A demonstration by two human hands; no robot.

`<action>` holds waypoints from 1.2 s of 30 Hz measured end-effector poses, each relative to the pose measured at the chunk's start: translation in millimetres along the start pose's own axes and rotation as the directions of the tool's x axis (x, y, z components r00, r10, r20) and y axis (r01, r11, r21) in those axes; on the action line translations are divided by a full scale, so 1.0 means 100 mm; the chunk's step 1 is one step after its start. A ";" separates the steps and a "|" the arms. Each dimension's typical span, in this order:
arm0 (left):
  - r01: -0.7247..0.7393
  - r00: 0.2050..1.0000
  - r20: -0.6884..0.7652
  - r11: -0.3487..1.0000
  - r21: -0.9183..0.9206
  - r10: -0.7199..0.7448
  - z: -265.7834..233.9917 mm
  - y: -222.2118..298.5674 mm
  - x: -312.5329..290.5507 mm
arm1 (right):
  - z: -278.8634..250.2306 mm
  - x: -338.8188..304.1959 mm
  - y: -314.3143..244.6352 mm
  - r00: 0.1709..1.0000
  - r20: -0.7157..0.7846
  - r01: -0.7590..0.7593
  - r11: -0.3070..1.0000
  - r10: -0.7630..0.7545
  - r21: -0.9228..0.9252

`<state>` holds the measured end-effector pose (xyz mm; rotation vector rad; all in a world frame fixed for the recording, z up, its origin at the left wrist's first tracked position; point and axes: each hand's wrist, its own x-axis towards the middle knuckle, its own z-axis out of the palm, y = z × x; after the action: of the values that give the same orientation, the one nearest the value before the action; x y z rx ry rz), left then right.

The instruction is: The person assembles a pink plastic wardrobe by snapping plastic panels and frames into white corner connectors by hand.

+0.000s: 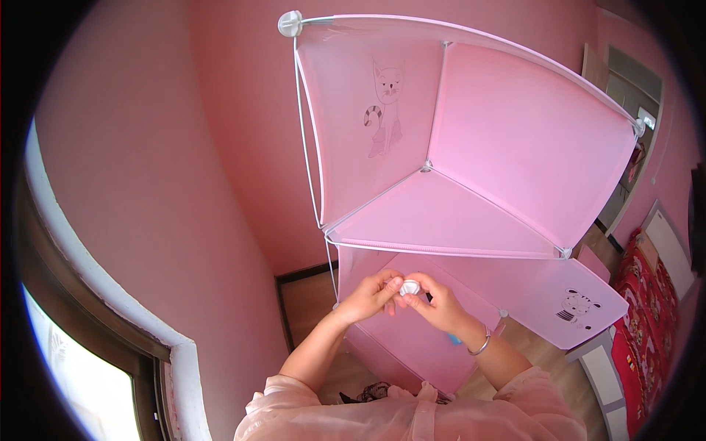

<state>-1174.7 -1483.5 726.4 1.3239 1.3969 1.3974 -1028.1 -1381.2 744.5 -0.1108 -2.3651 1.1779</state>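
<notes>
A small white connector (409, 287) is pinched between the fingertips of the left hand (370, 296) and the right hand (439, 302), both curled closed around it, in front of the chest. A bangle (482, 344) is worn on the right wrist. Just beyond and below the hands, a pink panel cabinet (456, 213) on a white wire frame is seen; its upper cube stands open above them. A cat drawing (384, 106) is printed on the panel above the left hand, another on the open door (562, 298) right of the right hand. Pink walls (162, 176) surround the cabinet. A window frame (110, 316) lies far left, wooden floor (309, 309) beneath the hands, red fabric (651, 323) far right.
</notes>
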 end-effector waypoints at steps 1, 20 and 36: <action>-0.063 0.994 -0.082 0.996 0.066 0.068 -0.09 0.15 0.01 | -0.05 0.00 0.00 1.000 0.001 0.012 1.000 -0.012 0.000; -0.210 0.591 -0.511 0.731 0.649 0.624 -1.64 3.03 0.62 | -1.61 1.66 -2.20 0.352 0.050 0.144 0.002 -0.935 -0.990; 0.127 0.646 -0.502 0.568 0.813 0.574 -1.75 3.34 0.58 | -1.73 1.94 -2.20 0.776 0.075 0.118 0.026 -0.626 -0.993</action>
<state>-1303.0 -1506.6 1084.5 1.6076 2.7625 1.6542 -1086.4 -1337.9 1077.3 -0.0935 -2.0873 -0.8355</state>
